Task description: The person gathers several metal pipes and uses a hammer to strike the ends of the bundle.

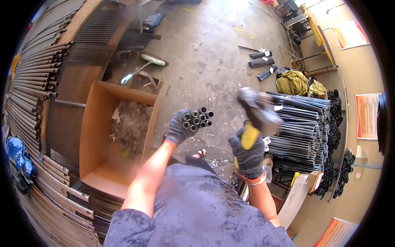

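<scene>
My left hand [181, 126], in a dark grey knit glove, is closed around a bundle of black metal tubes [197, 118]. Their open round ends face up toward me. In my right hand [249, 154], gloved the same way, is the yellow grip of a hammer [260, 111]. Motion smears the hammer's metal head, which is raised to the right of the tubes and apart from them.
A large cardboard box [92, 127] with grey debris stands at left. Long pipes [37, 78] lie stacked beyond it. At right is a big pile of tube bundles [296, 127], with small bundles [261, 63] on the floor. A broom [153, 60] lies farther off.
</scene>
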{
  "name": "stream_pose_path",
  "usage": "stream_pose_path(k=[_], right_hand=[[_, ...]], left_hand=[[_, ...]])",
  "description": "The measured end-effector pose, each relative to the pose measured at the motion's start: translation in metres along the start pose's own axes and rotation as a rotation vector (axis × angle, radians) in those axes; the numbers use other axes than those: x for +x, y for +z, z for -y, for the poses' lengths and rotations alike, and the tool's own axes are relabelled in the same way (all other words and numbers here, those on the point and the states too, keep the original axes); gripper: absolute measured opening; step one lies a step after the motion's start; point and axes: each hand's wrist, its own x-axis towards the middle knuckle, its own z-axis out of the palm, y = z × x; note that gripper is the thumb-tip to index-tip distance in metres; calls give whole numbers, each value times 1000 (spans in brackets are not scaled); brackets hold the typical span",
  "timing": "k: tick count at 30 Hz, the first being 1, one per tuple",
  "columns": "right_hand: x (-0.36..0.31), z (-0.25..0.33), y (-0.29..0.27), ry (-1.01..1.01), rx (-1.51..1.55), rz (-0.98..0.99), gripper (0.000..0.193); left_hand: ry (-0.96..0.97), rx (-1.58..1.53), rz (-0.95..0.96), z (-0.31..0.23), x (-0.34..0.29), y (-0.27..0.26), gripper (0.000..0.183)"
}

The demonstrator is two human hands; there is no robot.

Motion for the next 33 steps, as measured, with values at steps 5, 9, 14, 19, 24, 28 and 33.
stream_pose_path(k=[5,9,14,19,24,28,33], right_hand=[[-32,-97,38,-149,-311,-53,19],[-13,-79,23,-147,-224,104,23],[18,11,-8,75,484,-109,14],[-8,-89,38,-85,-336,26,22],[34,-7,10,97,108,95,18],[17,-39,28,-6,447,-329,16],[27,-83,43,120,-171,113,23]], left_hand=[[80,-14,-102,8,7,23,32],[35,-20,-164,14,7,16,30],[9,-110,-196,14,-4,15,32],[-40,-42,-39,13,-2,28,30],[43,71,-56,11,8,9,21],[31,-67,-159,4,2,11,21],[32,-65,-80,11,7,19,23]])
